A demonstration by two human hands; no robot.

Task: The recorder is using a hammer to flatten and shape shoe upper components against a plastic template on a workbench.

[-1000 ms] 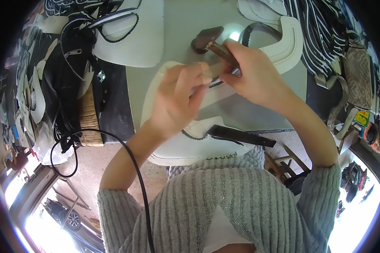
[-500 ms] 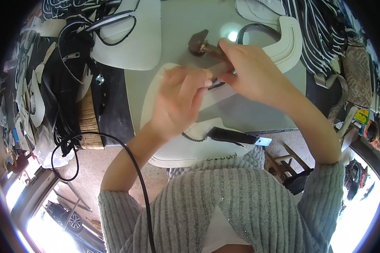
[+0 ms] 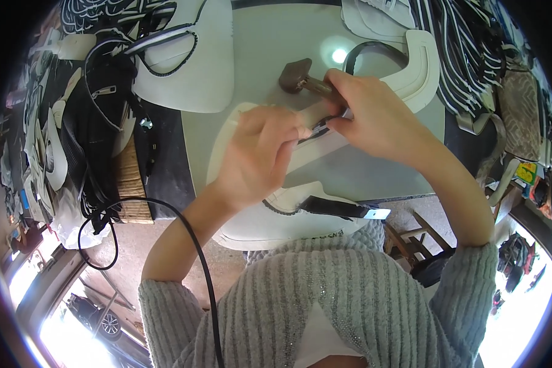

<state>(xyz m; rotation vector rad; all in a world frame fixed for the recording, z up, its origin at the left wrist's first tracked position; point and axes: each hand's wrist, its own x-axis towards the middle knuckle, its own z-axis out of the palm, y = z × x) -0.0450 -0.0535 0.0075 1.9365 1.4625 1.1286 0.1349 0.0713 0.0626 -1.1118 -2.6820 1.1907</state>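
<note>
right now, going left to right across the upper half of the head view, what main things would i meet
Pale cut pieces, black zippered fabric, white panel, left grip, right grip, black-and-white strips, patterned case.

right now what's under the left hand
White material shows on both sides of the left hand, lying over the grey-green board. The part directly beneath the hand is covered, so whether anything else lies there cannot be seen.
</note>
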